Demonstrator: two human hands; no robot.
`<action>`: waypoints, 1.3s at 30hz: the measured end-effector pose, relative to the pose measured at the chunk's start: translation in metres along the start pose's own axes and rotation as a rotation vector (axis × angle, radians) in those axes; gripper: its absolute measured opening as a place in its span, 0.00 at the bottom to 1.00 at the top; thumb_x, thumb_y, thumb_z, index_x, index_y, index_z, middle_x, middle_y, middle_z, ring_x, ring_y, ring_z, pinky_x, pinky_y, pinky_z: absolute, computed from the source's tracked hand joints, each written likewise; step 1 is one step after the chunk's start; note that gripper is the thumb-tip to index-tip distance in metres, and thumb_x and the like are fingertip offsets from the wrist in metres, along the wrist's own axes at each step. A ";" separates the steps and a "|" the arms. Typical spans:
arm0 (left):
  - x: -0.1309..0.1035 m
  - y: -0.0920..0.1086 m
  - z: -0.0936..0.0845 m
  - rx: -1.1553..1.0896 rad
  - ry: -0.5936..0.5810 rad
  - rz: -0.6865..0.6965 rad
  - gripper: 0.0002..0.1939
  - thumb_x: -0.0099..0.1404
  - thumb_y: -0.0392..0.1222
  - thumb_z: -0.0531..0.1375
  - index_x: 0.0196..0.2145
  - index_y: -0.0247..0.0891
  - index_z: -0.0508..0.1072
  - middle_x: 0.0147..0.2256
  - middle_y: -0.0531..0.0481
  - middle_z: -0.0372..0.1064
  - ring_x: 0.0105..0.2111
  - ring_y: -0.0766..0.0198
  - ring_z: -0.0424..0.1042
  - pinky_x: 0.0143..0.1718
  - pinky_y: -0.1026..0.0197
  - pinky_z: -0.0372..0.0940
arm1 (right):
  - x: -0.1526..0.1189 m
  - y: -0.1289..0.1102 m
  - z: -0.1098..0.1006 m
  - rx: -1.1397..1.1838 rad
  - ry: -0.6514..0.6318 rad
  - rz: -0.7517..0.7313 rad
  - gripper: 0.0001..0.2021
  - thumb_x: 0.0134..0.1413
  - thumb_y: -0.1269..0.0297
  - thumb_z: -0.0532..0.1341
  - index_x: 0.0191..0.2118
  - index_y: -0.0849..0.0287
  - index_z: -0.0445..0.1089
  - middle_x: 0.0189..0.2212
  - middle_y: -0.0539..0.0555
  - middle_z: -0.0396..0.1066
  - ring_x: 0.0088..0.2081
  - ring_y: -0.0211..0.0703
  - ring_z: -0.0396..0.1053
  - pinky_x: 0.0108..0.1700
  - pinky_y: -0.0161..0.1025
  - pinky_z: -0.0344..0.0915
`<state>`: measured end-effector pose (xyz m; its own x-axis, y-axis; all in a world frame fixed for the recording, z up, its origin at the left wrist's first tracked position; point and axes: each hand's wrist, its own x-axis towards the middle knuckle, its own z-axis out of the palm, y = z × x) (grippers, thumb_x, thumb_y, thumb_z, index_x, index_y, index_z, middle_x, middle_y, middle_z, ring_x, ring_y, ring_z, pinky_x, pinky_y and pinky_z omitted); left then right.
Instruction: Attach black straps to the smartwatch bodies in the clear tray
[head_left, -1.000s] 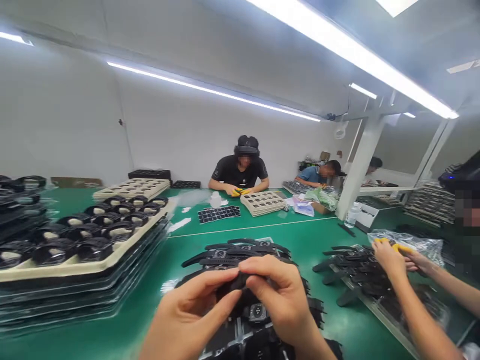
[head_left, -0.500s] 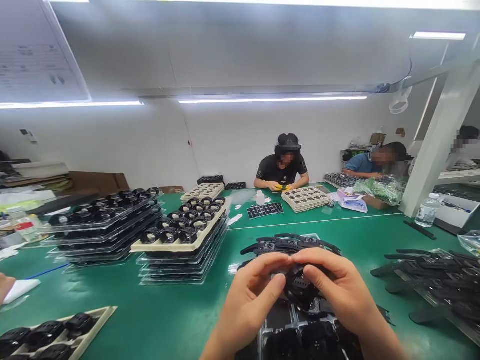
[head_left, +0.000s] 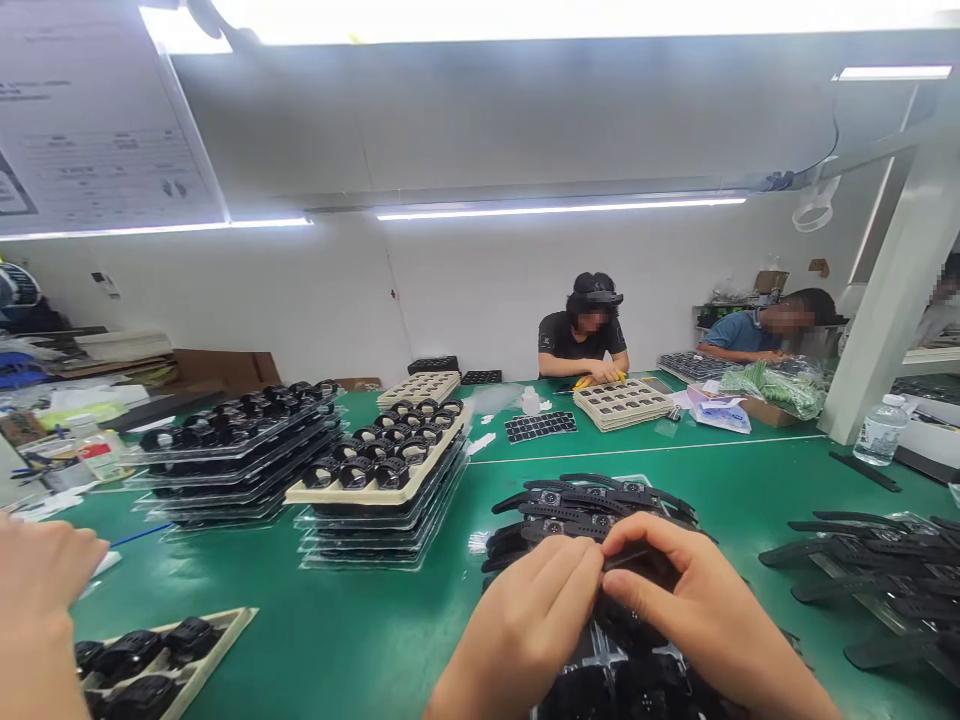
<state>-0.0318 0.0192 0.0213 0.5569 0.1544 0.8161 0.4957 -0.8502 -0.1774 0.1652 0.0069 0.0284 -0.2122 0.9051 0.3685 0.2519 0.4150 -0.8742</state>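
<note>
Both hands meet at a black watch (head_left: 628, 622) with a strap, above a clear plastic tray (head_left: 600, 648) of dark watches. My left hand (head_left: 521, 625) shows its back, and its bent fingertips press at the strap end, so part of the watch is hidden. Curled around the watch's other side is my right hand (head_left: 686, 600), thumb and forefinger pinching near the same spot. Just beyond my hands lies a pile of watches with straps laid out flat (head_left: 551, 500).
Stacked trays of looped watches (head_left: 386, 470) stand at left centre, with another stack (head_left: 232, 430) beside them. More open-strapped watches (head_left: 877, 580) lie at right. A co-worker's hand (head_left: 45, 580) reaches in at left, near a beige tray (head_left: 225, 640). A person (head_left: 574, 340) sits opposite.
My left hand has rolled over so its back faces up, its fingers now closed at the strap. The view has shifted a little left. The co-worker's hand at left shows further in.
</note>
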 end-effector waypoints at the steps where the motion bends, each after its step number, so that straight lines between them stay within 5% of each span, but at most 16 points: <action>1: 0.001 0.002 -0.001 0.015 0.013 0.033 0.10 0.75 0.26 0.52 0.45 0.28 0.74 0.33 0.40 0.79 0.34 0.57 0.80 0.34 0.57 0.78 | -0.002 -0.002 0.000 -0.006 -0.008 -0.002 0.06 0.55 0.63 0.68 0.39 0.52 0.81 0.37 0.49 0.81 0.40 0.47 0.77 0.45 0.37 0.73; 6: 0.004 0.005 -0.007 0.135 0.114 0.133 0.09 0.72 0.25 0.55 0.44 0.26 0.75 0.33 0.39 0.82 0.32 0.56 0.82 0.36 0.55 0.80 | -0.007 -0.005 0.004 0.007 0.029 -0.047 0.04 0.56 0.62 0.68 0.36 0.52 0.82 0.34 0.48 0.82 0.38 0.44 0.77 0.46 0.36 0.73; 17: -0.006 -0.001 -0.011 0.194 0.204 0.113 0.06 0.70 0.29 0.61 0.42 0.30 0.78 0.30 0.46 0.81 0.30 0.60 0.81 0.35 0.58 0.78 | -0.010 -0.002 0.004 0.018 0.125 -0.107 0.05 0.56 0.62 0.68 0.36 0.54 0.83 0.33 0.52 0.82 0.33 0.44 0.77 0.36 0.35 0.72; 20: -0.001 -0.004 -0.015 0.080 0.215 0.059 0.07 0.69 0.27 0.61 0.41 0.33 0.78 0.31 0.47 0.81 0.31 0.61 0.80 0.36 0.60 0.77 | -0.011 -0.004 -0.009 -0.029 0.154 -0.164 0.06 0.58 0.61 0.69 0.40 0.52 0.84 0.37 0.52 0.83 0.39 0.47 0.79 0.43 0.38 0.75; 22: 0.001 -0.008 -0.020 -0.005 0.253 -0.024 0.10 0.67 0.24 0.61 0.41 0.35 0.77 0.32 0.48 0.81 0.32 0.62 0.79 0.36 0.60 0.77 | -0.012 0.001 -0.026 -0.078 0.284 -0.164 0.08 0.59 0.58 0.69 0.41 0.52 0.84 0.40 0.54 0.83 0.42 0.50 0.80 0.46 0.41 0.77; 26: -0.001 -0.013 -0.033 -0.043 0.380 -0.193 0.15 0.63 0.19 0.61 0.40 0.36 0.78 0.33 0.49 0.79 0.32 0.63 0.77 0.36 0.60 0.75 | -0.019 0.018 -0.063 -0.242 0.477 -0.017 0.15 0.60 0.49 0.68 0.45 0.53 0.83 0.46 0.56 0.83 0.47 0.55 0.80 0.48 0.44 0.77; 31: -0.004 -0.019 -0.039 -0.005 0.397 -0.215 0.14 0.62 0.19 0.63 0.37 0.36 0.78 0.31 0.51 0.78 0.30 0.64 0.76 0.34 0.61 0.73 | -0.023 0.015 -0.062 -0.428 0.290 0.046 0.13 0.62 0.52 0.66 0.46 0.50 0.83 0.44 0.54 0.83 0.45 0.56 0.80 0.49 0.48 0.76; 39: -0.002 -0.012 -0.046 -0.059 0.351 -0.268 0.11 0.65 0.23 0.63 0.38 0.37 0.77 0.31 0.51 0.79 0.30 0.63 0.76 0.34 0.60 0.73 | 0.021 0.005 0.029 -0.533 -0.426 -0.142 0.15 0.62 0.72 0.67 0.51 0.50 0.81 0.47 0.52 0.83 0.48 0.51 0.79 0.53 0.43 0.73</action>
<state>-0.0699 0.0057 0.0473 0.1494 0.2016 0.9680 0.5468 -0.8325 0.0890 0.1348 0.0254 0.0229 -0.6021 0.7686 0.2160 0.6001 0.6141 -0.5126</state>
